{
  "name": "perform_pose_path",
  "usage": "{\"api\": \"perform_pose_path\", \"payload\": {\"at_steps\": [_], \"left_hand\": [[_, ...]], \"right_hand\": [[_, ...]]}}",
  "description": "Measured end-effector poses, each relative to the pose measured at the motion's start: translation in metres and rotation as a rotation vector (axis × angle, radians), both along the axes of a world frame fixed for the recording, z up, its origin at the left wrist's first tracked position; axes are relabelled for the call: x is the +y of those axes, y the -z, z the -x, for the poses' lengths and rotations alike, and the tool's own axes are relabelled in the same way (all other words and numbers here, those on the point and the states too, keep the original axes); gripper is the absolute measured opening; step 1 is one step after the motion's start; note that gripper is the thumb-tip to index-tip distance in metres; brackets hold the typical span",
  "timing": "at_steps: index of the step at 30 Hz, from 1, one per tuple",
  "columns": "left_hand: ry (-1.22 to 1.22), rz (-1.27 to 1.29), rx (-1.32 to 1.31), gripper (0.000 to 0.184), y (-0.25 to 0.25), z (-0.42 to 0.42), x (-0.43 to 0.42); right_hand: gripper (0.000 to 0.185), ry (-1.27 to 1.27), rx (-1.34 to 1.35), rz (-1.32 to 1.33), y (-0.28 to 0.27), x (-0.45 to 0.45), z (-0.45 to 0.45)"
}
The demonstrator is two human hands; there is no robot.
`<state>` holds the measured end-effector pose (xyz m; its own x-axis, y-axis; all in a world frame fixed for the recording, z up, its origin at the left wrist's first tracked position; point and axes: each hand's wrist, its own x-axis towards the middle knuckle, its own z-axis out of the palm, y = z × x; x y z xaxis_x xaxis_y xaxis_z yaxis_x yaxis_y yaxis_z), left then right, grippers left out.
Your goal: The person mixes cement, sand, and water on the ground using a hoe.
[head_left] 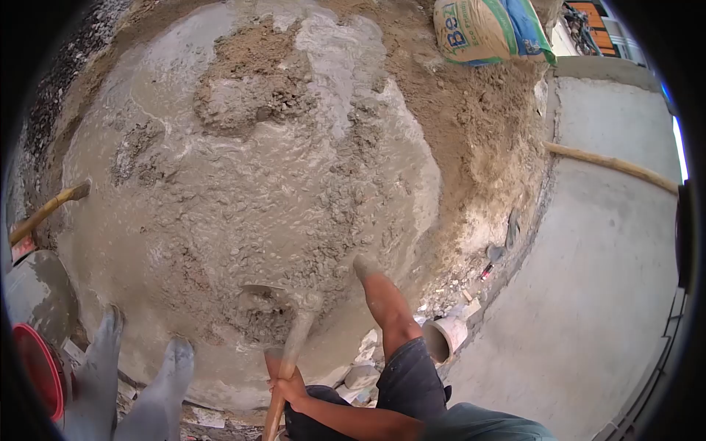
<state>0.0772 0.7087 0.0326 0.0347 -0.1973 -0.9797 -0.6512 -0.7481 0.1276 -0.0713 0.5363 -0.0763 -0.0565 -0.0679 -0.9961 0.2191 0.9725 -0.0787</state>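
My right hand is closed around the wooden handle of a mixing tool at the bottom centre. The tool's head lies partly sunk in wet grey-brown mortar, its exact shape obscured by the mix. My right forearm crosses in front of dark shorts. A bare leg stands to the right of the handle, its foot coated with the mix. My left hand is outside the view.
Another person's grey-coated lower legs stand at lower left, near a red-rimmed bucket. A second wooden handle reaches in from the left. Cement bag, sand, small bucket and concrete slab lie rightward.
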Motion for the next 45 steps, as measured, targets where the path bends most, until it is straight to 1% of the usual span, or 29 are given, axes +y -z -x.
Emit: {"api": "perform_pose_path", "payload": {"at_steps": [1,2,3,4,9,11,13,14,15,17,18,19,21,22,26,27,29,30,31,32,33,35,36,38,39,41,42,43,45], "left_hand": [[0.007,-0.026,-0.032,0.038,0.019,0.021,-0.024],[-0.121,0.073,-0.061,0.034,0.011,0.048,-0.079],[-0.121,0.319,-0.020,0.031,0.058,0.066,-0.092],[-0.187,0.338,-0.013,0.031,0.102,0.090,-0.108],[-0.523,0.561,0.172,0.031,0.229,0.238,-0.451],[-0.577,0.630,0.249,0.032,0.248,0.283,-0.577],[-0.600,0.635,0.329,0.030,0.247,0.307,-0.664],[-0.707,0.544,0.446,0.026,0.242,0.319,-0.690],[-0.818,0.460,0.559,0.023,0.238,0.327,-0.704],[-0.916,0.295,0.645,0.014,0.222,0.333,-0.686],[-0.963,0.216,0.692,0.011,0.209,0.331,-0.671],[-0.958,0.187,0.666,0.011,0.209,0.327,-0.645],[-0.898,0.149,0.615,0.010,0.210,0.303,-0.591],[-0.840,0.133,0.592,0.010,0.206,0.288,-0.572],[-0.847,0.126,0.612,0.009,0.155,0.254,-0.501],[-0.859,0.129,0.608,0.009,0.143,0.245,-0.476],[-0.897,0.005,0.622,0.009,0.127,0.202,-0.419],[-0.908,0.001,0.602,0.010,0.124,0.178,-0.391],[-0.910,-0.027,0.582,0.011,0.119,0.156,-0.358],[-0.885,-0.057,0.592,0.012,0.113,0.136,-0.325],[-0.869,-0.067,0.608,0.013,0.109,0.119,-0.298],[-0.724,-0.048,0.505,0.017,0.083,0.080,-0.243],[-0.668,-0.052,0.444,0.019,0.067,0.058,-0.219],[-0.524,-0.072,0.315,0.023,0.041,0.017,-0.155],[-0.437,-0.064,0.252,0.025,0.036,-0.005,-0.118],[-0.443,-0.018,0.197,0.027,0.026,-0.054,-0.037],[-0.250,0.132,0.135,0.028,0.025,-0.085,0.007],[-0.060,0.282,0.068,0.030,0.023,-0.108,0.038],[0.216,0.140,-0.074,0.026,-0.008,-0.131,0.044]], "right_hand": [[0.009,-0.019,-0.059,0.034,0.011,-0.023,0.017],[0.009,-0.040,-0.118,0.065,0.023,-0.050,0.038],[0.010,-0.100,-0.052,0.141,0.032,-0.103,0.057],[0.011,-0.135,-0.007,0.221,0.047,-0.158,0.076],[0.016,-0.116,0.222,0.765,0.143,-0.520,0.177],[0.018,-0.278,0.353,0.839,0.172,-0.651,0.214],[0.025,-0.374,0.371,0.921,0.204,-0.748,0.247],[0.024,-0.493,0.411,0.926,0.213,-0.776,0.262],[0.024,-0.560,0.424,0.827,0.201,-0.785,0.262],[0.027,-0.746,0.502,0.703,0.218,-0.776,0.272],[0.026,-0.749,0.536,0.633,0.223,-0.748,0.270],[0.025,-0.752,0.571,0.572,0.229,-0.716,0.268],[0.020,-0.918,0.714,0.498,0.273,-0.667,0.280],[0.021,-0.825,0.740,0.493,0.261,-0.640,0.269],[0.023,-0.808,0.639,0.397,0.200,-0.561,0.244],[0.025,-0.822,0.607,0.367,0.202,-0.535,0.237],[0.024,-0.789,0.730,0.395,0.212,-0.460,0.206],[0.024,-0.866,0.749,0.364,0.197,-0.428,0.182],[0.029,-0.829,0.676,0.380,0.211,-0.393,0.174],[0.030,-0.695,0.608,0.319,0.186,-0.361,0.153],[0.025,-0.561,0.566,0.302,0.151,-0.329,0.126],[0.016,-0.466,0.545,0.347,0.164,-0.251,0.108],[0.011,-0.187,0.344,0.326,0.116,-0.225,0.075],[0.005,0.126,0.154,0.141,0.082,-0.166,0.038],[0.006,0.178,0.146,0.161,0.071,-0.130,0.017],[0.010,0.254,0.107,0.121,0.044,-0.065,-0.028],[0.013,0.288,0.080,0.149,0.038,-0.024,-0.052],[0.015,0.327,-0.016,0.028,0.035,0.013,-0.068],[0.019,0.354,-0.116,-0.125,0.024,0.061,-0.092]]}}
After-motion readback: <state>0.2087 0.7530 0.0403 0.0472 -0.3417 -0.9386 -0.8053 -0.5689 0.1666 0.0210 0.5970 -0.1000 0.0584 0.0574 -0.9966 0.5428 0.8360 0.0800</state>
